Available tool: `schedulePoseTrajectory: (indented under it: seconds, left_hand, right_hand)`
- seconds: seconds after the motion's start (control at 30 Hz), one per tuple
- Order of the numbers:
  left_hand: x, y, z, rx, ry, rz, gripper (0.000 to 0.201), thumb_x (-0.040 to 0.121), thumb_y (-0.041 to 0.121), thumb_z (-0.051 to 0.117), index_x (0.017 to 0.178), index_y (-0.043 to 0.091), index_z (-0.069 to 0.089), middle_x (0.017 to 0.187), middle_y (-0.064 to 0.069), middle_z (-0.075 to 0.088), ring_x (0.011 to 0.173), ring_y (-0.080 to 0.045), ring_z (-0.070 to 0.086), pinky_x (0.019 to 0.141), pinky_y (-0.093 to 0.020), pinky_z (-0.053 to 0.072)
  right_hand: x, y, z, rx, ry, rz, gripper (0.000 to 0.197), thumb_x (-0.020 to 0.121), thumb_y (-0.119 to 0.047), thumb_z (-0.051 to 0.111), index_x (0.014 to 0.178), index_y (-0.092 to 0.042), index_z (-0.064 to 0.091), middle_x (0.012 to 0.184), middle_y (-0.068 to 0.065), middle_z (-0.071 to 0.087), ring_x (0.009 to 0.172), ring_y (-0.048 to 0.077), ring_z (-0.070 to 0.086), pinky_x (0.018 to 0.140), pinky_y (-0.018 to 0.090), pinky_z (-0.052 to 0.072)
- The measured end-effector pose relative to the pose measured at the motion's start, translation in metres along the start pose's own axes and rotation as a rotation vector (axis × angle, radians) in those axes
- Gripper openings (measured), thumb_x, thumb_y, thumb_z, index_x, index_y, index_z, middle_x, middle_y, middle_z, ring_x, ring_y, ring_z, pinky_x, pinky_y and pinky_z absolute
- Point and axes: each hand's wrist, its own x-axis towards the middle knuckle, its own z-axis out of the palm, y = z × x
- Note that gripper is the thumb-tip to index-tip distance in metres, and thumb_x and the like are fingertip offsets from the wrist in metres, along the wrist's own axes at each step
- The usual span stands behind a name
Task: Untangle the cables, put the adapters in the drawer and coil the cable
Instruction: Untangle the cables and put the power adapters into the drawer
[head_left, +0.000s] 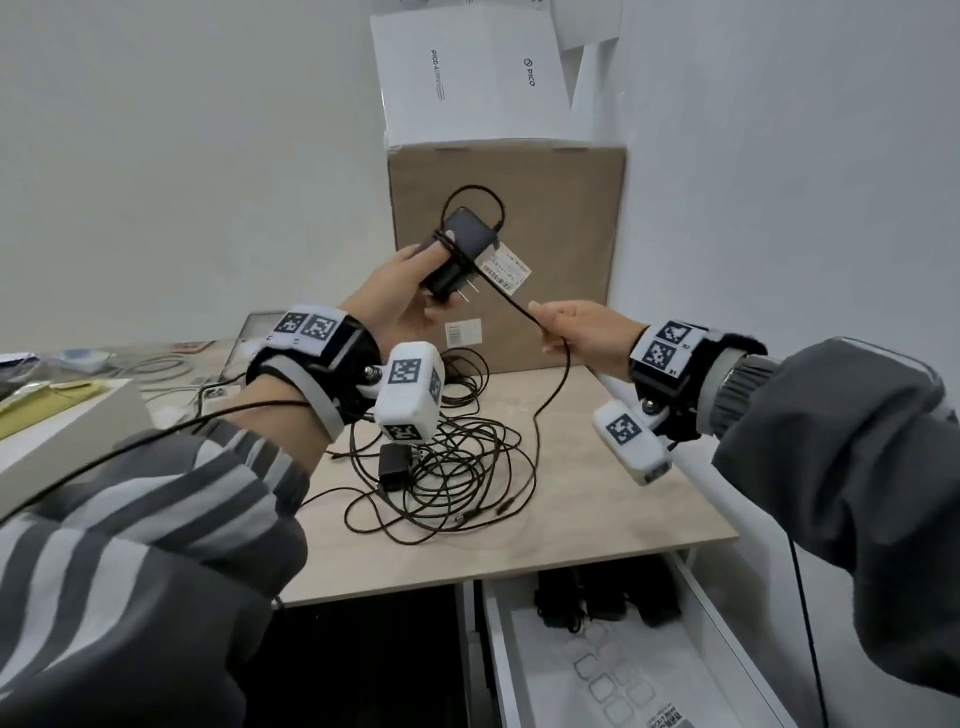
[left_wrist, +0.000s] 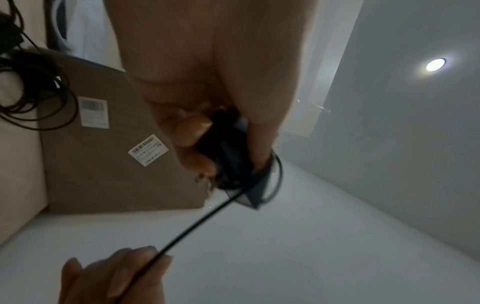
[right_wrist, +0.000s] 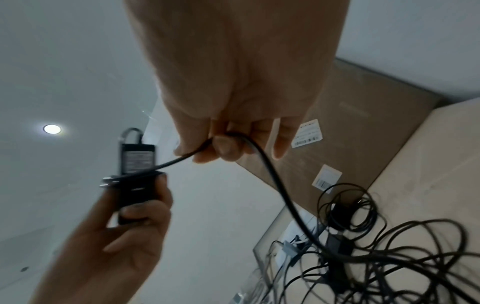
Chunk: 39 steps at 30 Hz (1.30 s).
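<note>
My left hand (head_left: 410, 283) grips a black power adapter (head_left: 460, 252) held up over the table, its plug prongs pointing down; the adapter (right_wrist: 136, 162) shows in the right wrist view too. Its thin black cable (head_left: 511, 301) is wound a few turns round the body and runs taut to my right hand (head_left: 566, 332), which pinches it. From there the cable (right_wrist: 283, 197) drops into a tangled heap of black cables (head_left: 452, 467) on the table, with another small black adapter (head_left: 394, 465) in it. An open white drawer (head_left: 524, 670) below holds several black adapters (head_left: 608, 600).
A brown cardboard box (head_left: 550, 208) stands at the back of the light wooden table (head_left: 613, 499), with a white box (head_left: 467, 73) on top. More cables and clutter (head_left: 156, 364) lie at the left beside a pale box (head_left: 67, 436). Walls close in on both sides.
</note>
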Motion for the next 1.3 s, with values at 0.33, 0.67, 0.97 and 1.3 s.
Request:
schedulePoseTrajectory:
  seconds: [0.33,0.67,0.97,1.3]
  left_hand:
    - [-0.014,-0.014,0.035,1.281,-0.329,-0.348,0.026,0.084,0.035,0.069,0.097,0.012,0.064,0.077,-0.004,0.067,0.057,-0.015,0.058,0.052,-0.022,0.044]
    - [0.006,-0.036,0.021,-0.049,0.034,0.006,0.017,0.099,0.020,0.046,0.089,0.008,0.052,0.078,-0.010,0.056,0.046,-0.011,0.045,0.037,-0.016,0.030]
    - [-0.029,-0.048,0.039,0.603,-0.559,-0.290,0.017,0.094,0.018,0.056,0.105,0.009,0.047,0.090,-0.013,0.052,0.068,-0.016,0.045,0.052,-0.021,0.034]
    - [0.006,-0.082,0.035,1.037,0.317,-0.032,0.033,0.087,0.041,0.059,0.085,0.008,0.060,0.072,-0.009,0.059,0.066,-0.025,0.056,0.060,-0.030,0.045]
  right_hand:
    - [0.000,-0.029,-0.021,-0.677,0.072,-0.033,0.039,0.081,-0.044,0.070,0.060,-0.019,0.049,0.052,-0.007,0.041,0.044,0.003,0.036,0.050,0.020,0.030]
    - [-0.033,0.019,0.006,-0.289,-0.001,-0.017,0.024,0.100,-0.023,0.048,0.092,-0.020,0.070,0.061,-0.001,0.043,0.050,0.009,0.035,0.047,0.018,0.031]
    - [-0.027,0.023,-0.023,-0.573,0.113,0.034,0.031,0.083,-0.032,0.071,0.056,-0.020,0.063,0.048,-0.006,0.047,0.047,0.005,0.037,0.053,0.021,0.029]
    - [-0.030,0.015,0.021,-0.337,0.158,0.055,0.021,0.096,-0.018,0.053,0.095,-0.005,0.069,0.057,-0.004,0.048,0.049,0.010,0.042,0.049,0.025,0.036]
